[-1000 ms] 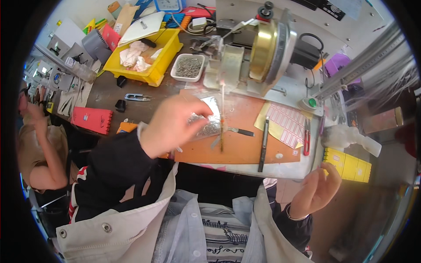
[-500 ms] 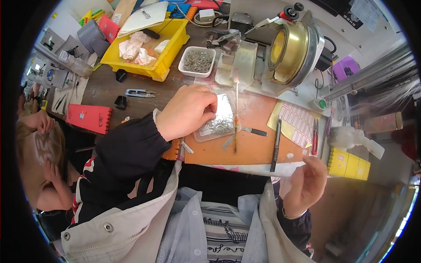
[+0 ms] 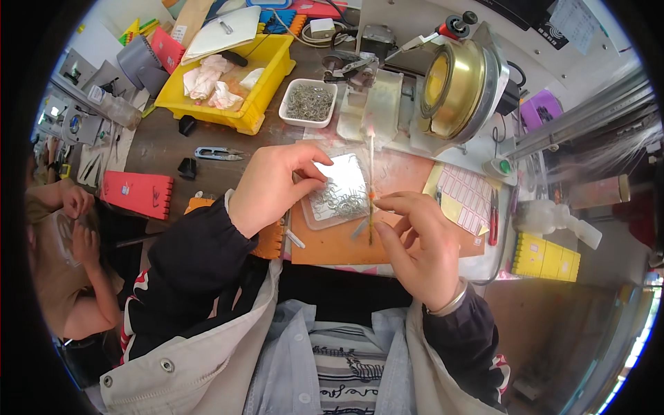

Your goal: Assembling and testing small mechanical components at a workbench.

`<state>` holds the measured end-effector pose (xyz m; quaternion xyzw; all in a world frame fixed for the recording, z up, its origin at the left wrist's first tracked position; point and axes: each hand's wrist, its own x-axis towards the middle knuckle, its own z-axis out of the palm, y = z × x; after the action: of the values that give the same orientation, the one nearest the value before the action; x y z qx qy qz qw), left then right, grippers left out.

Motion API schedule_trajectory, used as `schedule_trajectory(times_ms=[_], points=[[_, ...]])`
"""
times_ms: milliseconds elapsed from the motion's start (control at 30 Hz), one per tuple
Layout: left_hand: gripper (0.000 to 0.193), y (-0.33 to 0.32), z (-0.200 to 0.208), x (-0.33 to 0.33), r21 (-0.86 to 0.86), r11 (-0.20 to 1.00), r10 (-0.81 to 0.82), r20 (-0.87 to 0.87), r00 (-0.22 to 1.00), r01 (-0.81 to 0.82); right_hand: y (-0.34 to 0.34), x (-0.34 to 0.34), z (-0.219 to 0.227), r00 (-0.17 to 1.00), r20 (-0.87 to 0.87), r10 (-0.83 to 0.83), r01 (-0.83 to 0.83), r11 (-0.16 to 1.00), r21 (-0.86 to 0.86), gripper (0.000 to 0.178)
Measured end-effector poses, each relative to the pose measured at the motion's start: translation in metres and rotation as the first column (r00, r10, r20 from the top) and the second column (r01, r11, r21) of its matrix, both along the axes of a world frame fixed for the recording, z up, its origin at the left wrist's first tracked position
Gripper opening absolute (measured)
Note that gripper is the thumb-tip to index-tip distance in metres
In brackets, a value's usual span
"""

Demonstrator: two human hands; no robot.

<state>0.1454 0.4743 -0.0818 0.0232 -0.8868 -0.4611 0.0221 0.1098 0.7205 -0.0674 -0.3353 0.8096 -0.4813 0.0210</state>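
Over the left edge of a shallow clear tray (image 3: 319,220) is my left hand (image 3: 270,190), fingers bent and the thumb and index tips close together. Anything between them is too small to make out. Small bent silver wire pieces (image 3: 339,200) lie in the tray beside a bright white-silver patch. My right hand (image 3: 425,245) is raised right of the tray, thumb and index finger apart, with nothing visible between them. Just left of its fingertips runs a thin rod (image 3: 372,166) with a pale tip and an orange band. An orange work mat (image 3: 321,250) lies beneath.
A white dish (image 3: 308,104) of metal pieces and a yellow bin (image 3: 259,104) with crumpled tissue stand behind. A machine with a brass-coloured wheel (image 3: 453,90) is at the back right. Blue snips (image 3: 216,153) lie left; a label sheet (image 3: 467,197) lies right. Another person's arm (image 3: 97,277) shows far left.
My right hand has come from the mat's right side to beside the rod, covering the knife and most of the long black tool. My left hand has drawn back slightly left from the tray.
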Motion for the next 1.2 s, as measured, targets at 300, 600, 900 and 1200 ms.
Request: schedule_trajectory(times_ms=[300,600,900,1200], points=[[0.020,0.008,0.007,0.010,0.239,0.970,0.057,-0.073,0.996,-0.038,-0.015,-0.006,0.000,0.998,0.065,-0.014,0.012,0.999,0.037,0.020],[0.027,0.038,0.029,0.028,0.328,0.942,0.057,-0.371,0.927,0.073,-0.035,-0.004,0.015,0.992,0.127,-0.006,0.033,0.978,-0.206,0.009],[0.024,0.015,0.088,-0.007,-0.190,0.958,-0.284,-0.523,0.803,0.215,-0.043,-0.015,0.037,0.980,0.201,0.008,0.057,0.947,-0.316,0.005],[0.019,-0.022,0.086,-0.083,0.298,0.948,0.030,-0.436,0.899,0.112,-0.079,-0.020,0.024,0.507,0.828,0.240,0.527,0.674,-0.518,0.034]])
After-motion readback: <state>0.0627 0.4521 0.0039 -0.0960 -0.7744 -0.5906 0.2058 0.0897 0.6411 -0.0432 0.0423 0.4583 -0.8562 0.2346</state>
